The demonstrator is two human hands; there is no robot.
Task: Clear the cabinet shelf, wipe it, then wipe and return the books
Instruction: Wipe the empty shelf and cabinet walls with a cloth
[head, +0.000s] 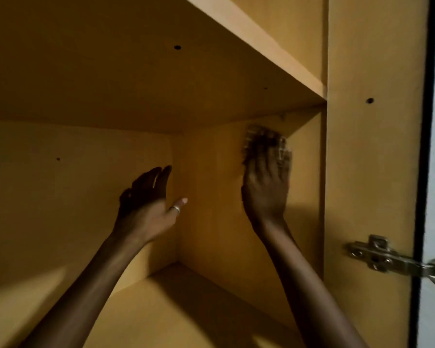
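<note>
Both my arms reach into a wooden cabinet compartment whose shelf floor (pixel 166 310) holds no books. My right hand (pixel 265 187) lies flat with straight fingers against the right inner wall (pixel 211 197), pressing a patterned cloth (pixel 261 135) to it; the cloth is blurred and shows mostly above my fingertips. My left hand (pixel 148 204) hovers in the middle of the compartment near the back corner, fingers straight and together, thumb out with a ring on it, holding nothing. No books are in view.
The shelf above (pixel 261 43) forms the compartment's ceiling. At the right stands the cabinet side panel (pixel 369 159) with a metal hinge (pixel 379 256) low on it. The back wall (pixel 73 184) has a small peg hole.
</note>
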